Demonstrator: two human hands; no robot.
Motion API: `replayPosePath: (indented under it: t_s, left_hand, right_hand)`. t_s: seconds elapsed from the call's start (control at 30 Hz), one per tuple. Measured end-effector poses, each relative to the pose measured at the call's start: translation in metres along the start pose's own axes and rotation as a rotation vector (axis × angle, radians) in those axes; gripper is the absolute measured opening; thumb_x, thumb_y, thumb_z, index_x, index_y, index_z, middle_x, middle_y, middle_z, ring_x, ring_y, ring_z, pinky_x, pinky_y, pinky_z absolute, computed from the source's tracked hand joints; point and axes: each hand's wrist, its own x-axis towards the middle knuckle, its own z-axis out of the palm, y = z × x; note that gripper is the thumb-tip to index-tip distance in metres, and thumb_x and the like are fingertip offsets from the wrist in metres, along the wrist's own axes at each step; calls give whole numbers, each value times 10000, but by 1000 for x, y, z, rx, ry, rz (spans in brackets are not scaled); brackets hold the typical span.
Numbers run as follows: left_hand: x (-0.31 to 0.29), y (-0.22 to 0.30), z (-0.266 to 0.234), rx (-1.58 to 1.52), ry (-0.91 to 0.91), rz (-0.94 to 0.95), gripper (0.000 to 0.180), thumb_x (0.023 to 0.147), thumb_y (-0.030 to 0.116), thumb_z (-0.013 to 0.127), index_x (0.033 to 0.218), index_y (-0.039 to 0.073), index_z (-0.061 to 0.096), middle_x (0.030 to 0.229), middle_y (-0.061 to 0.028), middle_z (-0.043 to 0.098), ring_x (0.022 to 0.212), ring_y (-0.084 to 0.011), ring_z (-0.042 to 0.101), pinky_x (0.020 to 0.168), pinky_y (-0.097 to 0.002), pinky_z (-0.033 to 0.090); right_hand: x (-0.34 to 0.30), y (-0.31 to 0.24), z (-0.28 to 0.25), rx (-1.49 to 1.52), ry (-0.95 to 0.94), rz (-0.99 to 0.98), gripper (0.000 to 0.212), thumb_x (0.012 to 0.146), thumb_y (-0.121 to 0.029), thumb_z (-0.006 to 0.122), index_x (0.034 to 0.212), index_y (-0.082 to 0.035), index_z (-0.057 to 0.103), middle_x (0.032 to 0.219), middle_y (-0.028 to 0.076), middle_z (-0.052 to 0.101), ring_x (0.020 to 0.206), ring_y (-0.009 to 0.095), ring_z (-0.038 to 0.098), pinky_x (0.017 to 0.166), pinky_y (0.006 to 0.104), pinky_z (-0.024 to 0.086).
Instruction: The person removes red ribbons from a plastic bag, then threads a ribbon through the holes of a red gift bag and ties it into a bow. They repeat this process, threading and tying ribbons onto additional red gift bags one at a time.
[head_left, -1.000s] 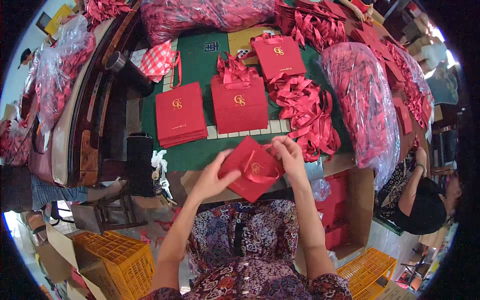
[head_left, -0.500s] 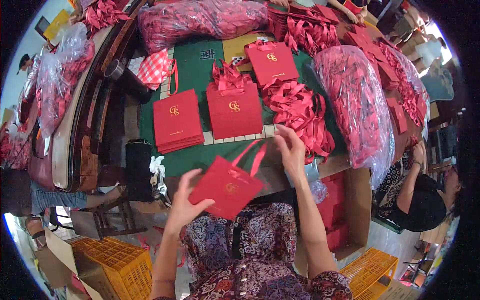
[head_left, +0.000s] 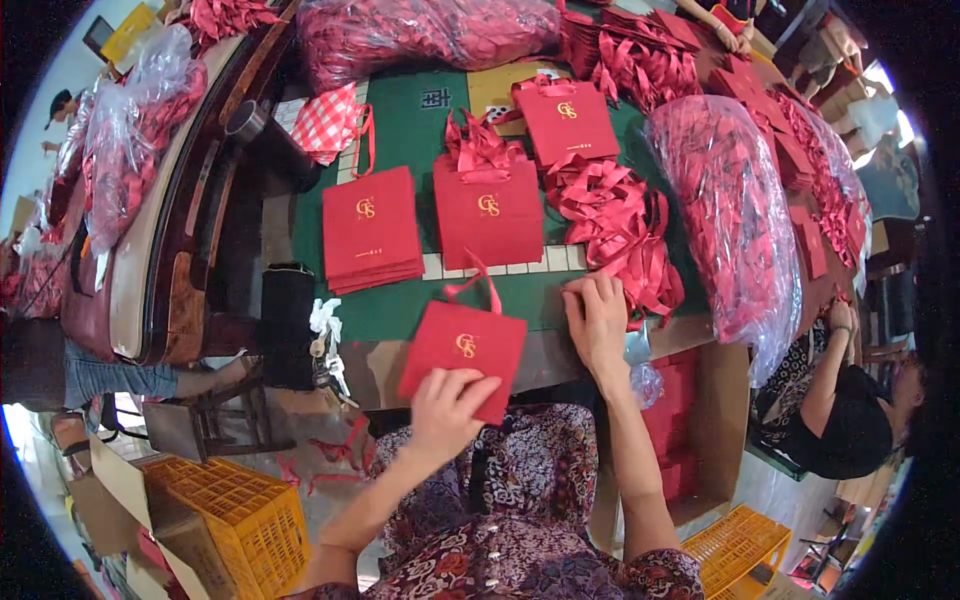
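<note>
My left hand (head_left: 447, 403) holds a flat red paper gift bag (head_left: 462, 345) with a gold emblem and a red ribbon handle, just off the near edge of the green table (head_left: 400, 305). My right hand (head_left: 597, 322) rests palm down at the table's near edge, close to a heap of red ribbon handles (head_left: 610, 220), with nothing in it. Beyond lie a stack of flat red bags (head_left: 372, 228) at left, another stack (head_left: 489, 210) with ribbons on top, and a further bag (head_left: 566, 120).
Clear plastic sacks of red ribbons (head_left: 735, 215) lie at right and along the back (head_left: 420, 30). A person in black (head_left: 840, 400) sits at right. Yellow crates (head_left: 235, 520) stand on the floor at left, a cardboard box (head_left: 715, 420) sits below the table.
The red bag went from both hands to my left hand alone and turned flat, emblem up. My right hand let go and moved onto the table edge by the ribbons.
</note>
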Motion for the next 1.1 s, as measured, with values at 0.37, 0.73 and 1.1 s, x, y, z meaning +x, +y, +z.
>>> replayPosePath:
  t_s: [0.37,0.73,1.1]
  left_hand:
    - [45,-34,25,-84,33,-81,394,826,201,721,1184,63,632,1154,-96,593,1054,-298,540,869,-429,449]
    - [72,-39,17,41,-74,-85,502,715,170,800,1179,91,624,1076,-98,541,1056,-292,476,878,-428,396]
    - [68,-33,22,-203,-60,-223,246,801,66,696,1033,82,616,920,-81,674,906,-301,591,789,-419,412]
  right_hand:
    - [-45,-77,-3,381,-202,175,129,873,-115,682,963,-52,616,878,138,637,780,352,636,670,439,503]
    - [-36,-76,20,362,-206,320,102,891,-120,667,915,-30,627,834,158,650,751,348,655,640,442,501]
    - [-36,-82,20,326,-185,270,118,879,-115,691,901,-10,641,805,162,669,680,297,678,602,395,517]
